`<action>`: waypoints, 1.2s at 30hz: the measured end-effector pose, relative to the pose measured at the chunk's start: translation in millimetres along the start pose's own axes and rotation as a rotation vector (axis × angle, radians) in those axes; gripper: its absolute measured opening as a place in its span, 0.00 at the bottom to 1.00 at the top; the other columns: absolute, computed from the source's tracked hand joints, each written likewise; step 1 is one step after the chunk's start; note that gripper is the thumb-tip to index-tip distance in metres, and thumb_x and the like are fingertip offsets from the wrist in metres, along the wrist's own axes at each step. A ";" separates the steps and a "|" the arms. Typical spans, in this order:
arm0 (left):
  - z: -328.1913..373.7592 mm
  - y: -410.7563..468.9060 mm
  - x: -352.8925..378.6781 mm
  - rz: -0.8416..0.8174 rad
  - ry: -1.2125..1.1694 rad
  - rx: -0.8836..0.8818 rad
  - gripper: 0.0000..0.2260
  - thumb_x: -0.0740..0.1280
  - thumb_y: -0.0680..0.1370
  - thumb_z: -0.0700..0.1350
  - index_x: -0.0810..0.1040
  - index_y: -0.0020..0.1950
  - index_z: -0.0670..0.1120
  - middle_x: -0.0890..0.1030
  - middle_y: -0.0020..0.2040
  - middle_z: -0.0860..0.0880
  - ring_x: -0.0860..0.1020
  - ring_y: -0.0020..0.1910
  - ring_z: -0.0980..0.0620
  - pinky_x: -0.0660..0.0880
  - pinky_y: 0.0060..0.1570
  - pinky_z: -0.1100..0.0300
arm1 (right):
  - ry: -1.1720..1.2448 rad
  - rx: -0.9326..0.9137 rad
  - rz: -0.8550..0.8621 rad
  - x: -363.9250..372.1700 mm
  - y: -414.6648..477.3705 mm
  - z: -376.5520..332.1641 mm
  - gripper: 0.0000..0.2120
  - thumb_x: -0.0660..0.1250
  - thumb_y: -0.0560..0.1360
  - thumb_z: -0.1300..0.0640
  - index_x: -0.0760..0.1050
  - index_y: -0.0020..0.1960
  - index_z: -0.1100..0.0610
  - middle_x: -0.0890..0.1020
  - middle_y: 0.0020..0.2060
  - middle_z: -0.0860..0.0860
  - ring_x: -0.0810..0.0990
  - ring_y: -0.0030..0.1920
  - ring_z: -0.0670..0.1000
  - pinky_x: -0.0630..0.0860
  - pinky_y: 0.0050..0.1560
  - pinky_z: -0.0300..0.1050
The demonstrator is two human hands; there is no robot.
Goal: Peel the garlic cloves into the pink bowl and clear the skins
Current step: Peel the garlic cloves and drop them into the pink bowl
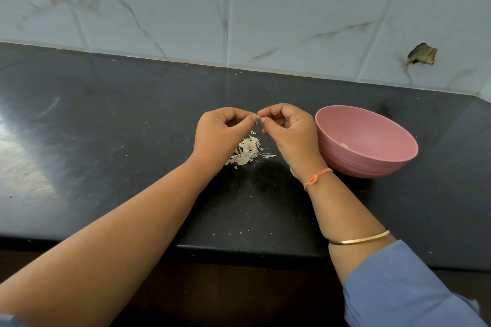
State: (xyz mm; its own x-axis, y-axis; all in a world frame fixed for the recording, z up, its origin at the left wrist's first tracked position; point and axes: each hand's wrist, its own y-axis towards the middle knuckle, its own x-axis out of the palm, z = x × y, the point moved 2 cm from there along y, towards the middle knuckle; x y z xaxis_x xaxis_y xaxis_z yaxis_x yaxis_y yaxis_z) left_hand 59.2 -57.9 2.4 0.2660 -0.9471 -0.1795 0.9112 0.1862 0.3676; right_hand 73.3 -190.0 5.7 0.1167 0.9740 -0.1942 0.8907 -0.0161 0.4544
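Dark stone table (106, 141) under pale tiles: a garlic clove (255, 116) is pinched between left hand (220, 133) and right hand (288, 131), above a skin pile (245, 152), just left of the pink bowl (372, 156).

Matt pink bowl (366, 141); glossy dark stone counter (132, 141); papery skins (245, 152).

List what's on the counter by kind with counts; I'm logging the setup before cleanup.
Pink bowl: 1
Pile of garlic skins: 1
Garlic clove pinched between left hand and right hand: 1
Pale piece in the bowl: 1, partly hidden
Total: 4
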 end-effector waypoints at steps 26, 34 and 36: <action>-4.3 1.3 0.1 0.010 -0.020 -0.033 0.06 0.68 0.76 0.44 0.81 0.40 0.51 0.82 0.37 0.53 0.78 0.36 0.61 0.77 0.42 0.61 | 0.316 0.183 -0.012 0.2 -0.6 -2.1 0.08 0.65 0.74 0.69 0.78 0.44 0.58 0.82 0.36 0.53 0.80 0.38 0.48 0.78 0.43 0.42; -2.3 0.0 0.5 -0.006 -0.036 0.033 0.04 0.70 0.75 0.44 0.82 0.43 0.53 0.82 0.36 0.55 0.77 0.32 0.63 0.77 0.39 0.67 | 0.215 0.120 0.011 -1.7 -0.9 -1.6 0.06 0.70 0.72 0.65 0.82 0.46 0.57 0.83 0.39 0.50 0.78 0.37 0.42 0.76 0.38 0.35; -1.9 0.4 -0.3 0.005 -0.022 0.047 0.04 0.70 0.75 0.44 0.82 0.43 0.52 0.81 0.34 0.55 0.77 0.31 0.64 0.75 0.36 0.69 | 0.218 0.115 0.008 -1.3 -0.6 -1.7 0.06 0.70 0.72 0.66 0.82 0.44 0.56 0.83 0.39 0.49 0.77 0.36 0.41 0.76 0.39 0.35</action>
State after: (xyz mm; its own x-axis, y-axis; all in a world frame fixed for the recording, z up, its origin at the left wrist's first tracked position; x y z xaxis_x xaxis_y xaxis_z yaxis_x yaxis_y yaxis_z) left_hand 60.1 -57.0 0.8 0.2634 -0.9517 -0.1580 0.8940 0.1793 0.4106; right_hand 71.9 -190.9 7.1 0.0380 0.9993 0.0068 0.9358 -0.0380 0.3504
